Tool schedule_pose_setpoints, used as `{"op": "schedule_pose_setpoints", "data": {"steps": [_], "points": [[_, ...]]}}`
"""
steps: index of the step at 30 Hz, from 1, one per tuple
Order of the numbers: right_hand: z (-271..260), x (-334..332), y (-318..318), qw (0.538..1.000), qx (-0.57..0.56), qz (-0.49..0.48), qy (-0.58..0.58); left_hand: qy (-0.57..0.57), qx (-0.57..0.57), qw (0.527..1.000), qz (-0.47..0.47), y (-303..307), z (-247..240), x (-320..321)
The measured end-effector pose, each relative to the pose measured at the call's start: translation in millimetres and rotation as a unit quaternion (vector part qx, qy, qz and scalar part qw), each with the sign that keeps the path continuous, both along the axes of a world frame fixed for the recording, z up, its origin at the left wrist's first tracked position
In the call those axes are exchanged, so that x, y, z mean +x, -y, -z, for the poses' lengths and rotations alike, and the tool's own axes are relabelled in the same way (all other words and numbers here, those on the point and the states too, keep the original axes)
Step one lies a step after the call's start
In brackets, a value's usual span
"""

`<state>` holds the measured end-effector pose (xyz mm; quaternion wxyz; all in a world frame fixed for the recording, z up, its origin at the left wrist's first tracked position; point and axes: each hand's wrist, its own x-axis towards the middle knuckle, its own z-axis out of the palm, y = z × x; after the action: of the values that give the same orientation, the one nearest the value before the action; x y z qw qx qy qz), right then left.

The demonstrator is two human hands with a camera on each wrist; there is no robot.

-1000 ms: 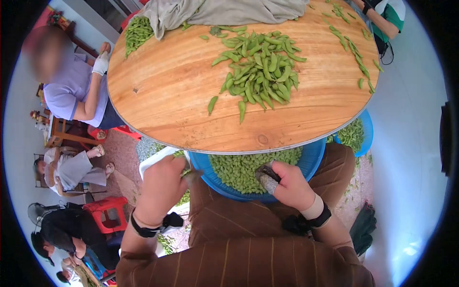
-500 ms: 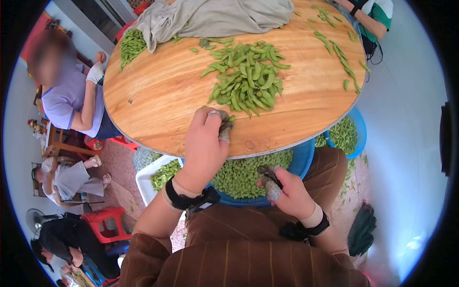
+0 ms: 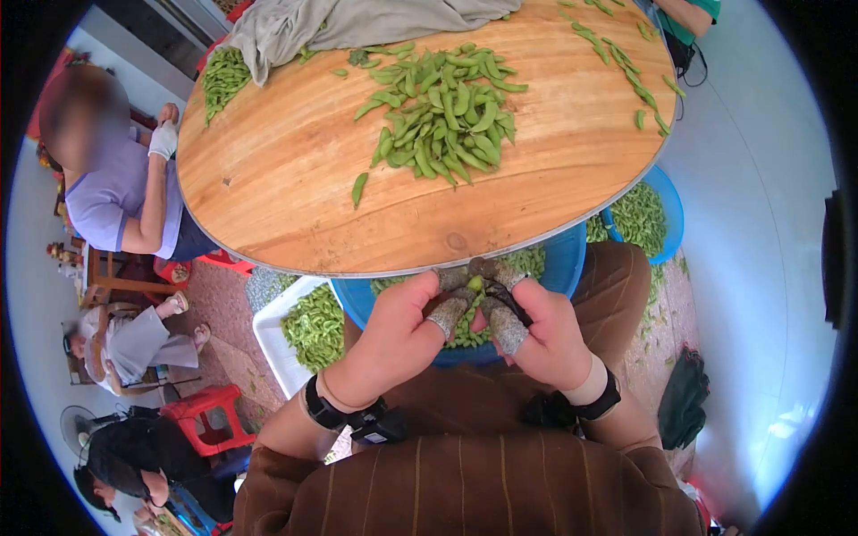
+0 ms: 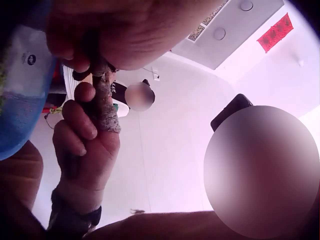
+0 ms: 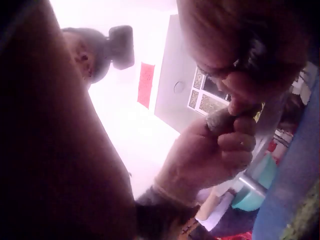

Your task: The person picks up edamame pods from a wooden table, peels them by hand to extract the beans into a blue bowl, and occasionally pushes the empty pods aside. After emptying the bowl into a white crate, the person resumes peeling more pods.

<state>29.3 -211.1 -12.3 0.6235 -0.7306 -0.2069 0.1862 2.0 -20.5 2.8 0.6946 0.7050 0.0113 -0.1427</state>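
In the head view my left hand (image 3: pixel 393 335) and right hand (image 3: pixel 550 344) meet just beyond the table's near edge, over a blue basin (image 3: pixel 575 268) of shelled green beans (image 3: pixel 527 261). Grey wraps cover the thumbs and index fingers of both. Between their tips they pinch a green soybean pod (image 3: pixel 475 284), mostly hidden by the fingers. A heap of pods (image 3: pixel 447 116) lies on the round wooden table (image 3: pixel 286 196). The left wrist view shows the right hand (image 4: pixel 85 160) with its fingers curled in. In the right wrist view the left hand (image 5: pixel 192 157) is curled likewise.
Left of the basin stands a white tray (image 3: pixel 272 338) with green pods or hulls. Another blue basin (image 3: pixel 672 210) sits at the right. A grey cloth (image 3: pixel 357 25) covers the table's far side. A person (image 3: pixel 125 188) sits at the left, near a red stool (image 3: pixel 201 411).
My left hand went from beside the basin up to the pods on the table, then came back with a pod to the right hand. The right hand stayed over the basin.
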Motion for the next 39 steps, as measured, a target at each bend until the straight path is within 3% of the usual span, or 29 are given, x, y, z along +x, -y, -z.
{"op": "schedule_pose_setpoints", "data": {"steps": [2,6,9,11,12,14,15,17,18,19,20,21,24,34,37,39], "points": [[-3,0,1,0.997,0.044,-0.015,-0.057,0.023,0.120,0.991,0.056,-6,2,1],[-8,5,4,0.968,0.140,-0.062,-0.200,0.025,0.079,0.996,0.026,-3,-4,1],[-5,6,6,0.958,0.166,-0.082,-0.221,0.038,0.084,0.996,0.012,-4,-2,1],[-5,7,5,0.959,0.145,-0.078,-0.231,0.189,0.203,0.961,0.011,-7,9,0],[-5,7,5,0.960,0.124,-0.073,-0.241,0.188,0.203,0.961,0.012,-5,7,-2],[-3,8,2,0.966,0.101,-0.068,-0.227,0.318,0.424,0.848,0.007,0,-2,-5],[-1,8,1,0.972,0.078,-0.064,-0.211,0.318,0.423,0.848,0.009,-1,2,-4],[-4,6,-1,0.959,0.124,-0.057,-0.249,0.331,0.311,0.891,0.003,-3,13,-1],[-5,5,-1,0.942,0.169,-0.052,-0.286,0.330,0.309,0.892,0.004,-5,13,-3],[-2,2,0,0.941,0.169,-0.051,-0.287,0.053,-0.023,0.998,0.000,-10,13,-6],[2,-2,1,0.969,0.145,-0.047,-0.193,-0.234,-0.351,0.906,-0.007,-13,13,-9],[6,-4,1,0.987,0.121,-0.043,-0.097,-0.236,-0.352,0.906,-0.009,-13,15,-10],[12,2,5,0.993,0.091,-0.060,-0.053,-0.246,-0.418,0.874,0.020,-11,20,-12],[16,12,6,0.995,0.057,-0.075,-0.011,-0.256,-0.317,0.912,0.039,-14,23,-12],[4,15,5,0.996,-0.015,-0.082,0.035,-0.252,-0.262,0.931,0.027,-11,24,-13],[1,15,0,0.984,-0.108,-0.065,0.129,-0.251,-0.245,0.936,0.021,-9,29,-13]]}}
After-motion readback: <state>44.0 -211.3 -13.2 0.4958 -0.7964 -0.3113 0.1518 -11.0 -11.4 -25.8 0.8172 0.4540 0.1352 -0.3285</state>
